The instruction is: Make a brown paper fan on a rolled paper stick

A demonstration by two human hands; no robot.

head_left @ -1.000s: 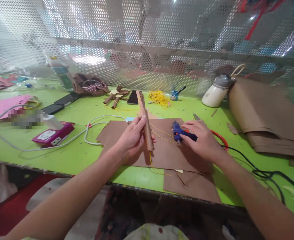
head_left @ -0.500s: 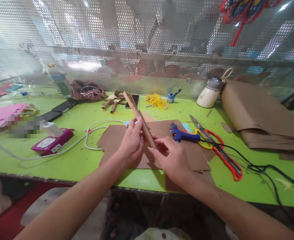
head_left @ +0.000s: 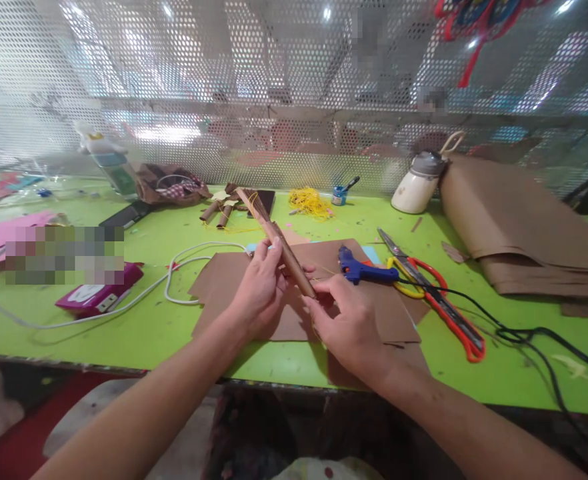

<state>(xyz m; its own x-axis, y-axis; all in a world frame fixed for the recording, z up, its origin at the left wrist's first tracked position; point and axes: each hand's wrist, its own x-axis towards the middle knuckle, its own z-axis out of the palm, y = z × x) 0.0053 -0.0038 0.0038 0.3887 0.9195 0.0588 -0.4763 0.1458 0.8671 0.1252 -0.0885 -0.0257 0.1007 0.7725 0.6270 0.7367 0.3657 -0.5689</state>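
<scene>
My left hand (head_left: 259, 287) is wrapped round the middle of a rolled brown paper tube (head_left: 274, 237) that slants up and to the left over the bench. My right hand (head_left: 349, 320) pinches the tube's near end, where a thin yellow thread hangs. Both hands hover above flat brown card sheets (head_left: 369, 313) on the green table (head_left: 139, 327). A blue glue gun (head_left: 361, 269) lies on the card just right of my right hand, untouched.
Red-handled scissors (head_left: 439, 303) and a black cable (head_left: 534, 337) lie to the right. Big brown paper sheets (head_left: 514, 233) and a white jug (head_left: 417, 187) stand at back right. A white cable (head_left: 174, 280), a pink box (head_left: 97, 293), short paper rolls (head_left: 221, 207) and yellow thread (head_left: 311, 200) sit left and behind.
My right hand let go of the glue gun, left it on the card, and came left to pinch the tube's near end. The tube tilted further to the left.
</scene>
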